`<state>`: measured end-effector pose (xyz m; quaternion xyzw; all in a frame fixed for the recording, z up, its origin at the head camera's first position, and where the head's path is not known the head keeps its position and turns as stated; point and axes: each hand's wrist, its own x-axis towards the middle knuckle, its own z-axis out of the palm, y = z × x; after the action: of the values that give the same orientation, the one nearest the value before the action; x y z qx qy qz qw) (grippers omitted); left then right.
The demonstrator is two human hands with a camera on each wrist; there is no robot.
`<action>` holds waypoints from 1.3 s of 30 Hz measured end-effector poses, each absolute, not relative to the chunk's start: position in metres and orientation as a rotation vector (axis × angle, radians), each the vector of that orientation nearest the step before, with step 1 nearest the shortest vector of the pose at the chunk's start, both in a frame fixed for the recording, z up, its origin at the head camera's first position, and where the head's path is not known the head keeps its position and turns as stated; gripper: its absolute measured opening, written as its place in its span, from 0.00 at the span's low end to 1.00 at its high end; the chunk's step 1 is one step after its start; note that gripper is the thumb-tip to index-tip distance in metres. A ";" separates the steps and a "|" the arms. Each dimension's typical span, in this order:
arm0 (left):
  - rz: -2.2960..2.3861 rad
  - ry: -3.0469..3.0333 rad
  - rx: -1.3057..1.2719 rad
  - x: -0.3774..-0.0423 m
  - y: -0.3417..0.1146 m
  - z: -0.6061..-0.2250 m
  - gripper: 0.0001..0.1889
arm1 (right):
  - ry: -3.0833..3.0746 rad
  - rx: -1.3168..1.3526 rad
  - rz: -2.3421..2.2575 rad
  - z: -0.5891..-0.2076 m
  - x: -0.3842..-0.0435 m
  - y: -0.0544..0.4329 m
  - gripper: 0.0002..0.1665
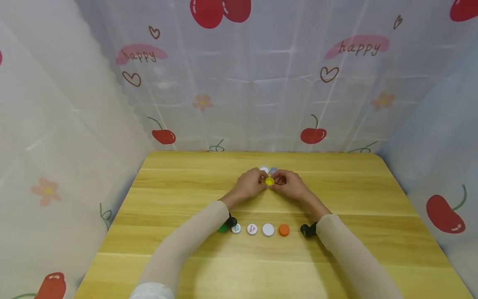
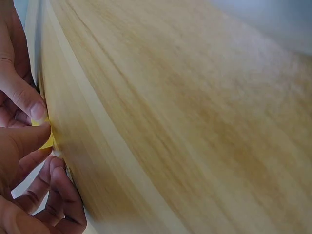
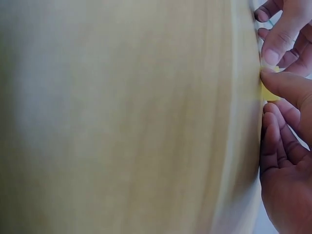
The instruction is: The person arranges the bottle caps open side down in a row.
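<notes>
Between both hands, toward the back of the table, is a small yellow bottle cap (image 1: 269,181). My left hand (image 1: 250,183) pinches it from the left with thumb and finger. From the other side my right hand (image 1: 291,184) pinches the same cap. In the left wrist view the yellow cap (image 2: 48,141) shows only as a strip among the fingertips; the right wrist view also has the cap (image 3: 269,92) partly covered by fingers. Just beyond the hands lie a white cap (image 1: 264,169) and a pale purple cap (image 1: 274,170), both partly hidden.
Nearer the person, a row of caps lies on the wooden table (image 1: 261,265): green (image 1: 222,228) partly behind the left wrist's black camera (image 1: 231,222), two printed white ones, a plain white one (image 1: 268,229) and an orange one (image 1: 284,230). Patterned curtains (image 1: 254,104) surround the table.
</notes>
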<state>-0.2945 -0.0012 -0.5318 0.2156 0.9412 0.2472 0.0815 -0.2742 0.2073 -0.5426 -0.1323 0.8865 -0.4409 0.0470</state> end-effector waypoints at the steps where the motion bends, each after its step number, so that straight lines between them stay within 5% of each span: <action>1: 0.720 2.820 0.649 -0.295 -0.001 -0.532 0.16 | 2.705 -0.406 -1.347 -0.543 -0.274 0.207 0.19; 14: 0.858 2.681 0.814 -0.293 -0.021 -0.525 0.15 | 2.668 -0.524 -1.345 -0.540 -0.264 0.211 0.18; 27: 1.108 2.636 1.065 -0.219 -0.050 -0.522 0.16 | 2.679 -0.788 -1.437 -0.525 -0.194 0.209 0.18; 39: 1.368 2.495 0.942 -0.181 -0.063 -0.516 0.14 | 2.665 -0.991 -1.503 -0.525 -0.168 0.203 0.18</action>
<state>-0.1806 -0.0629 -0.5162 0.3136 0.8302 0.4552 0.0720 -0.1676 0.2026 -0.5246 -0.3079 0.8280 -0.4671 -0.0375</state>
